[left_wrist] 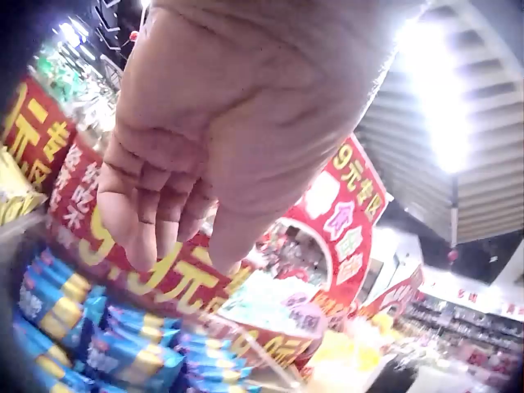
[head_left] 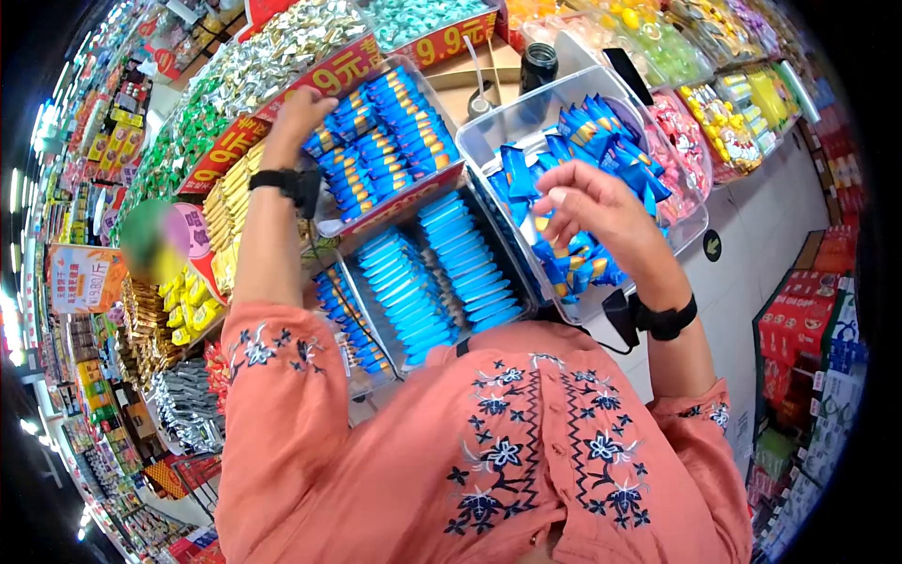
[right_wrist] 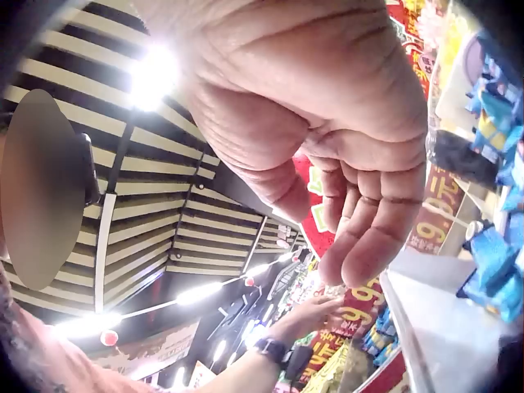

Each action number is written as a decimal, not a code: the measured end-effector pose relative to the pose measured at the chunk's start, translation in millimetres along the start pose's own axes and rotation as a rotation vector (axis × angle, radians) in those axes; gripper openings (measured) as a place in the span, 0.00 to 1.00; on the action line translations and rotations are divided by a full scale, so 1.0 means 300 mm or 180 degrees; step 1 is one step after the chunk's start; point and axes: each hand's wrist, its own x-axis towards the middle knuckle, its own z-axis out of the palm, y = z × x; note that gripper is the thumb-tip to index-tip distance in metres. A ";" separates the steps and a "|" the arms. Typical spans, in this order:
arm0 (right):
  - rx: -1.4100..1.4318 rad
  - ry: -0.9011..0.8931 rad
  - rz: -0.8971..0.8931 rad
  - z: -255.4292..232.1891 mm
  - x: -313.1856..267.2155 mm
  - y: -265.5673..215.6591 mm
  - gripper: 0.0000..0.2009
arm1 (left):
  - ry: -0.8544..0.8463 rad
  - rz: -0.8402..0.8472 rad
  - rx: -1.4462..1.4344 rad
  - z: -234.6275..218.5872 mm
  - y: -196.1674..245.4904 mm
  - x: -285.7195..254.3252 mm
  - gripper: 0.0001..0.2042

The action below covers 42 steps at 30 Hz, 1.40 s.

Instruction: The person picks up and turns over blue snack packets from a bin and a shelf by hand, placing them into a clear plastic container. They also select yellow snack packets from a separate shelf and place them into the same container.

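My left hand (head_left: 303,120) is at the far left corner of a clear bin (head_left: 451,122) filled with rows of blue and yellow snack packets (head_left: 402,141). In the left wrist view, the bent fingers of that hand (left_wrist: 221,155) hold nothing and hang above the upright packets (left_wrist: 123,348). Over a second clear tub (head_left: 691,230) is my right hand (head_left: 601,211), its fingers loosely bent and nothing between them. Loose blue packets (head_left: 601,132) lie heaped in that tub. The right wrist view shows the same hand (right_wrist: 327,139) with an empty palm.
Nearer my body stands a bin of light-blue packets (head_left: 404,291) in rows. A black bottle (head_left: 538,68) stands behind the tub. Red price strips (head_left: 225,150) edge the candy bins at the left and back. Pale floor (head_left: 761,216) shows at the right.
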 end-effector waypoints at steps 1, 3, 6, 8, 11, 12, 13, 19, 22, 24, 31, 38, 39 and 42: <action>-0.0059 0.0138 -0.0042 -0.019 -0.001 -0.016 0.15 | -0.0091 -0.0025 -0.0411 -0.070 0.067 -0.067 0.26; -0.0201 0.0218 -0.0259 -0.083 0.006 -0.047 0.15 | 0.0100 0.0100 -0.0961 -0.157 0.182 -0.199 0.25; -0.0483 0.0526 -0.0646 -0.163 0.007 -0.111 0.17 | 0.0410 0.0608 -0.1932 -0.210 0.364 -0.418 0.21; -0.0772 0.0805 -0.0838 -0.206 0.013 -0.143 0.19 | 0.0568 0.0810 -0.2521 -0.177 0.470 -0.570 0.19; -0.1281 0.1195 -0.1038 -0.283 0.053 -0.134 0.19 | 0.0249 0.0920 -0.3577 -0.057 0.519 -0.698 0.16; -0.1482 0.1310 -0.1023 -0.308 0.070 -0.123 0.19 | 0.0003 0.0717 -0.3771 -0.003 0.524 -0.716 0.15; -0.1678 0.1421 -0.0999 -0.331 0.086 -0.107 0.19 | -0.0160 0.0524 -0.3902 0.054 0.538 -0.742 0.14; -0.3058 0.1180 -0.0736 -0.470 0.201 0.057 0.15 | -0.1039 -0.0018 -0.4346 0.287 0.543 -0.827 0.13; -0.3476 0.1001 -0.0793 -0.464 0.246 0.094 0.16 | -0.1137 -0.0065 -0.4331 0.308 0.544 -0.838 0.13; -0.3891 0.0948 -0.0695 -0.466 0.267 0.104 0.17 | -0.1174 -0.0061 -0.4318 0.309 0.543 -0.839 0.13; -0.5065 0.1211 -0.0272 -0.452 0.367 0.159 0.11 | -0.1226 -0.0102 -0.4342 0.325 0.534 -0.845 0.14; -0.3992 0.0857 0.0195 -0.438 0.325 0.082 0.09 | -0.1233 -0.0134 -0.4305 0.343 0.516 -0.852 0.14; -0.3347 0.0800 0.0204 -0.417 0.282 0.042 0.09 | -0.1229 -0.0141 -0.4311 0.345 0.514 -0.853 0.15; -0.1585 0.0563 0.0110 -0.373 0.184 -0.026 0.08 | -0.1227 -0.0047 -0.4340 0.348 0.520 -0.840 0.16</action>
